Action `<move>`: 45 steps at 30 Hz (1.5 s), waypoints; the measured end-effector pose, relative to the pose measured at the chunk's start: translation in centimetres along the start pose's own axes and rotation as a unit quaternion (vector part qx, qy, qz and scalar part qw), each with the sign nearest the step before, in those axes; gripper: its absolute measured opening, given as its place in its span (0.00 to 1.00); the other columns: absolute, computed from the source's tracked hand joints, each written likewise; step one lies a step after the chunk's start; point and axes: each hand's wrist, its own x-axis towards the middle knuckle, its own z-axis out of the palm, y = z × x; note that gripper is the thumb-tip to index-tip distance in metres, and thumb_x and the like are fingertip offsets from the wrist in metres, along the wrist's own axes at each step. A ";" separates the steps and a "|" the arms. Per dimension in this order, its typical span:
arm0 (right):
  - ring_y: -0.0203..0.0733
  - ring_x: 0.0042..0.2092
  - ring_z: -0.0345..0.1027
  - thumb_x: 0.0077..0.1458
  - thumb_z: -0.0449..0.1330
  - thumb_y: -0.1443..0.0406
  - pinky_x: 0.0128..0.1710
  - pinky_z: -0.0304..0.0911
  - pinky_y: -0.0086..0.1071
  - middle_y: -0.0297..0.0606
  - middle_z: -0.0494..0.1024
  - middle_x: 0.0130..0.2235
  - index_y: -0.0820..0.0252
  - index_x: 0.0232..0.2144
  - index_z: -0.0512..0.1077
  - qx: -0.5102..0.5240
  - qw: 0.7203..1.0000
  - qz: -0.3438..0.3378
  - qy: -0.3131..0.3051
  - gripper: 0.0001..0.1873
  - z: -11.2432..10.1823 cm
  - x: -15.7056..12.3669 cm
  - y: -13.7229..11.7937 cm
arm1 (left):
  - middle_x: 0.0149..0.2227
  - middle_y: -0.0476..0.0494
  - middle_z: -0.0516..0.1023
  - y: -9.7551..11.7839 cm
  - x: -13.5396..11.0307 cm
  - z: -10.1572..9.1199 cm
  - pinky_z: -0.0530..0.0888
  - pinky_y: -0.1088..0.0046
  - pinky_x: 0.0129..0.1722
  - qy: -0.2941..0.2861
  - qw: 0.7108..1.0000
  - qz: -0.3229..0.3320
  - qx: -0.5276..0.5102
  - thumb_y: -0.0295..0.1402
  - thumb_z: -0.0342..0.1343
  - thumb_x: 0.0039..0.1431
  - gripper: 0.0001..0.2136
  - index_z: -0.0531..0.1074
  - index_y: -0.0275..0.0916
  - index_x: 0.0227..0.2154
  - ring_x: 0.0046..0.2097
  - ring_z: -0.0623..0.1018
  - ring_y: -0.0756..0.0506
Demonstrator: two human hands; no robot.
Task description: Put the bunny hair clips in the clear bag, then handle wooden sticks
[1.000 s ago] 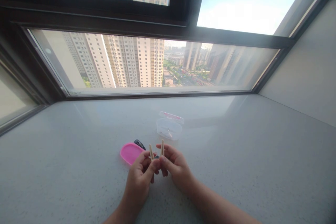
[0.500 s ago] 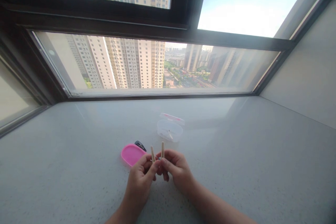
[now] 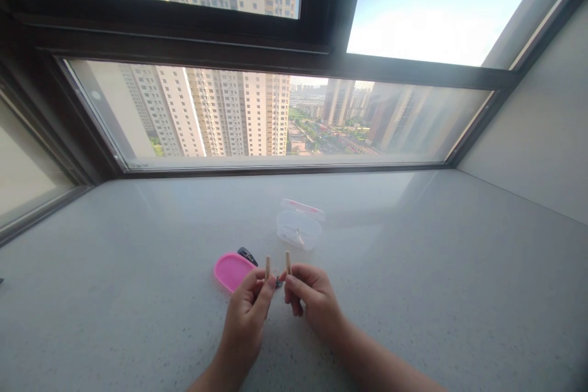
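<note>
My left hand (image 3: 248, 309) pinches a small tan wooden stick (image 3: 267, 266) upright between thumb and forefinger. My right hand (image 3: 309, 295) pinches a second tan stick (image 3: 288, 261) the same way. The two sticks stand side by side a short gap apart, just above the pale stone sill (image 3: 413, 282). A small dark piece shows between the fingertips; what it is I cannot tell. A pink oval lid (image 3: 231, 270) lies left of my left hand.
A clear plastic box (image 3: 298, 229) with its lid open and small items inside stands behind my hands. A black oval thing (image 3: 247, 254) lies behind the pink lid. The window frame (image 3: 285, 166) bounds the sill at the back, a wall (image 3: 542, 135) at the right.
My hands have drawn slightly apart, so the gap between the two sticks is wider. The view has shifted a little.
</note>
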 end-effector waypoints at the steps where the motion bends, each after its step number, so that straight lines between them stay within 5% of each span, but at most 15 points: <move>1: 0.27 0.14 0.54 0.48 0.61 0.56 0.12 0.48 0.22 0.30 0.68 0.17 0.65 0.26 0.73 -0.002 1.000 0.000 0.002 0.15 0.0 0.0 0.0 | 0.16 0.58 0.59 0.0 0.0 0.0 0.53 0.80 0.18 0.001 1.000 -0.002 -0.003 0.41 0.55 0.55 0.12 0.70 0.37 0.30 0.19 0.56 0.54; 27: 0.27 0.14 0.54 0.51 0.60 0.53 0.12 0.50 0.21 0.30 0.70 0.20 0.63 0.36 0.69 -0.028 0.998 -0.047 0.010 0.18 0.3 0.2 0.5 | 0.21 0.53 0.66 -0.4 0.0 -0.3 0.61 0.78 0.22 0.003 0.997 -0.038 -0.065 0.36 0.55 0.51 0.10 0.71 0.36 0.34 0.23 0.64 0.51; 45: 0.27 0.13 0.57 0.46 0.63 0.54 0.10 0.51 0.21 0.31 0.72 0.19 0.63 0.25 0.68 -0.035 0.999 -0.002 -0.014 0.17 0.7 -0.3 0.0 | 0.21 0.53 0.69 -0.1 0.0 -0.1 0.61 0.79 0.21 -0.022 0.997 -0.034 -0.065 0.36 0.56 0.53 0.09 0.69 0.37 0.34 0.23 0.67 0.52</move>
